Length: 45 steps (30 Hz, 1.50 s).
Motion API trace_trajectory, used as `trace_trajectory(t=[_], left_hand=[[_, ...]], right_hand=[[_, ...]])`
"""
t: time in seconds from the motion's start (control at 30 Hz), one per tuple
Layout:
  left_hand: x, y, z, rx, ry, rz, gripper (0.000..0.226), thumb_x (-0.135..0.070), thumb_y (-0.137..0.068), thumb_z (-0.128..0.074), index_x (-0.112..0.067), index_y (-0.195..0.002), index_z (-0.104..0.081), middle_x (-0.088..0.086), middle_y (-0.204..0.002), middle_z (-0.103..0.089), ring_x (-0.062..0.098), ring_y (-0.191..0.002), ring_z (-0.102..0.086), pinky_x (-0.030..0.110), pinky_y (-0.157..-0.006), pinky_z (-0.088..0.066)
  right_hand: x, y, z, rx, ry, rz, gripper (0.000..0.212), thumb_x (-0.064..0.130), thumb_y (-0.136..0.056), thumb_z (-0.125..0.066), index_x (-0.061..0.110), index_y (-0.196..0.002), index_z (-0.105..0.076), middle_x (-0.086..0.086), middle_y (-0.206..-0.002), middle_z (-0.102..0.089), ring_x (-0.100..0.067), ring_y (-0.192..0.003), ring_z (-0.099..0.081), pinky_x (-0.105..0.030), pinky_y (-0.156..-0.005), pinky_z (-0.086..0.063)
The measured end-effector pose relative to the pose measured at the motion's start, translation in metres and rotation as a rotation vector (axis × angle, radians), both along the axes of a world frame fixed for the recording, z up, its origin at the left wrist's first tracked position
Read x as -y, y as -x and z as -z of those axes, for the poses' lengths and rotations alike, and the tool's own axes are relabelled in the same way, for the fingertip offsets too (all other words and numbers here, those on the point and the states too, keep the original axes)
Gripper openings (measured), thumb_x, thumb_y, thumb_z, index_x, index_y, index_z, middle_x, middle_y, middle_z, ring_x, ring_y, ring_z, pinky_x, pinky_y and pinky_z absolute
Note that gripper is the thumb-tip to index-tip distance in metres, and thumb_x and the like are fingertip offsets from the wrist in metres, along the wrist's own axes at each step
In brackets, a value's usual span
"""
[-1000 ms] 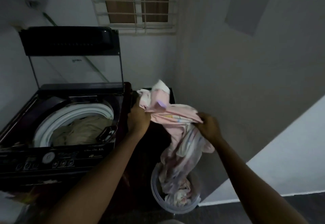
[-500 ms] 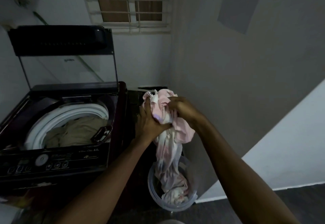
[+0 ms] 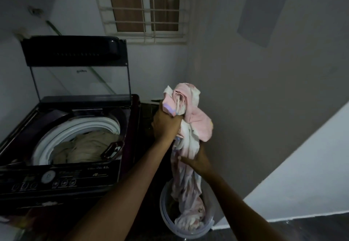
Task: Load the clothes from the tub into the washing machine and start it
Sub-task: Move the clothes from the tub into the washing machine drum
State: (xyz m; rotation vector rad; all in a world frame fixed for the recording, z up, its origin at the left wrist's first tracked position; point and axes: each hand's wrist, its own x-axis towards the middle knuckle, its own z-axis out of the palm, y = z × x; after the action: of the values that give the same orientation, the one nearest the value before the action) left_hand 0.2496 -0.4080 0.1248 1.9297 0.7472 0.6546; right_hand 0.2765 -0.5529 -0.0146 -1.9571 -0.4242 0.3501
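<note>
A long pink and white cloth (image 3: 190, 127) hangs from above the round translucent tub (image 3: 164, 214) on the floor, its lower end still inside the tub. My left hand (image 3: 166, 123) grips a bunched top part of the cloth, to the right of the washing machine (image 3: 75, 176). My right hand (image 3: 198, 160) holds the same cloth lower down, above the tub. The top-loading machine stands at the left with its lid (image 3: 75, 67) raised. Beige clothes (image 3: 88, 148) lie in its white-rimmed drum.
The control panel (image 3: 52, 180) with a dial and buttons runs along the machine's front. A grey wall (image 3: 264, 108) rises close on the right of the tub, and a barred window (image 3: 143, 4) is set in the back wall. Dark floor (image 3: 311, 227) shows at the lower right.
My right hand has dropped from the bunch at the top to a lower grip on the hanging cloth. My left hand keeps the gathered top and has lifted it slightly.
</note>
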Motion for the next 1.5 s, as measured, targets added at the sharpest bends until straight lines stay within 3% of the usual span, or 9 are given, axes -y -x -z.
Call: trace_trajectory(t=[0.13, 0.3, 0.57, 0.7, 0.9, 1.07, 1.27, 1.37, 1.5], left_hand=[[-0.015, 0.004, -0.002, -0.003, -0.082, 0.003, 0.072, -0.025, -0.077, -0.071, -0.028, -0.143, -0.043, 0.007, -0.134, -0.054, 0.033, -0.12, -0.054, 0.037, -0.097, -0.044], [-0.039, 0.024, 0.017, -0.359, -0.404, 0.091, 0.074, -0.026, -0.083, -0.064, -0.042, -0.146, -0.029, 0.008, -0.136, -0.038, 0.042, -0.107, -0.057, 0.043, -0.081, -0.048], [-0.018, 0.021, 0.034, -0.272, -0.152, 0.531, 0.114, -0.031, -0.069, -0.082, -0.037, -0.151, -0.003, -0.002, -0.151, -0.014, 0.029, -0.134, -0.038, 0.037, -0.098, -0.043], [-0.013, 0.022, 0.038, -0.14, -0.097, 0.361, 0.136, -0.055, -0.046, -0.091, -0.026, -0.153, -0.011, 0.002, -0.153, -0.016, 0.02, -0.143, -0.021, 0.04, -0.111, -0.033], [-0.012, 0.02, 0.032, 0.033, -0.128, 0.015, 0.089, -0.042, -0.061, -0.086, -0.021, -0.137, -0.045, 0.005, -0.133, -0.053, 0.029, -0.119, -0.054, 0.033, -0.087, -0.042], [-0.015, 0.007, -0.005, 0.116, -0.109, -0.053, 0.076, -0.045, -0.059, -0.079, -0.035, -0.128, -0.049, -0.003, -0.124, -0.062, 0.026, -0.11, -0.061, 0.034, -0.085, -0.05], [-0.003, -0.001, -0.035, 0.235, 0.234, -0.025, 0.069, -0.042, -0.056, -0.079, -0.036, -0.122, -0.057, -0.01, -0.117, -0.067, 0.016, -0.104, -0.064, 0.036, -0.092, -0.052], [-0.003, 0.002, -0.042, 0.352, 0.516, -0.013, 0.053, -0.031, -0.058, -0.08, -0.028, -0.109, -0.066, -0.007, -0.105, -0.072, 0.014, -0.092, -0.069, 0.034, -0.083, -0.058], [-0.024, 0.009, -0.034, 0.455, 0.679, -0.06, 0.051, -0.024, -0.055, -0.079, -0.018, -0.105, -0.071, -0.001, -0.1, -0.074, 0.019, -0.089, -0.072, 0.039, -0.081, -0.059]], right_hand=[[0.007, -0.02, -0.016, 0.123, 0.057, 0.075, 0.027, 0.007, -0.088, -0.066, 0.001, -0.114, -0.065, -0.008, -0.112, -0.065, -0.019, -0.11, -0.059, -0.009, -0.077, -0.036], [0.037, -0.061, -0.077, 0.271, 0.078, 0.124, 0.006, 0.009, -0.079, -0.074, 0.008, -0.084, -0.075, 0.0, -0.079, -0.069, -0.002, -0.076, -0.056, -0.016, -0.062, -0.043], [-0.022, -0.04, -0.159, -0.043, -0.14, 0.14, 0.029, 0.005, -0.068, -0.051, 0.014, -0.08, -0.076, 0.0, -0.067, -0.067, -0.012, -0.062, -0.058, -0.025, -0.056, -0.046], [-0.034, -0.024, -0.17, -0.153, -0.177, 0.026, 0.03, -0.005, -0.077, -0.049, 0.01, -0.091, -0.071, -0.007, -0.078, -0.067, -0.018, -0.071, -0.062, -0.031, -0.065, -0.054], [-0.041, -0.022, -0.178, -0.423, -0.374, -0.21, 0.051, 0.005, -0.08, -0.051, 0.0, -0.131, -0.051, -0.012, -0.118, -0.056, -0.019, -0.094, -0.055, -0.028, -0.086, -0.045], [-0.001, -0.02, -0.129, 0.006, -0.316, -0.022, 0.052, -0.012, -0.084, -0.059, 0.0, -0.133, -0.048, -0.01, -0.134, -0.054, -0.013, -0.115, -0.059, -0.028, -0.098, -0.048], [0.015, -0.011, -0.007, -0.052, 0.01, -0.039, 0.119, 0.052, -0.051, -0.091, 0.04, -0.146, -0.021, 0.011, -0.15, -0.034, -0.012, -0.135, -0.038, -0.042, -0.109, -0.039], [0.0, -0.022, 0.024, -0.065, 0.053, 0.031, 0.112, 0.056, -0.053, -0.089, 0.031, -0.144, -0.03, 0.006, -0.146, -0.042, -0.013, -0.131, -0.044, -0.041, -0.107, -0.041], [-0.001, -0.033, -0.016, -0.096, 0.028, 0.019, 0.053, 0.013, -0.085, -0.071, 0.004, -0.133, -0.05, -0.012, -0.136, -0.051, -0.023, -0.124, -0.051, -0.021, -0.095, -0.04]])
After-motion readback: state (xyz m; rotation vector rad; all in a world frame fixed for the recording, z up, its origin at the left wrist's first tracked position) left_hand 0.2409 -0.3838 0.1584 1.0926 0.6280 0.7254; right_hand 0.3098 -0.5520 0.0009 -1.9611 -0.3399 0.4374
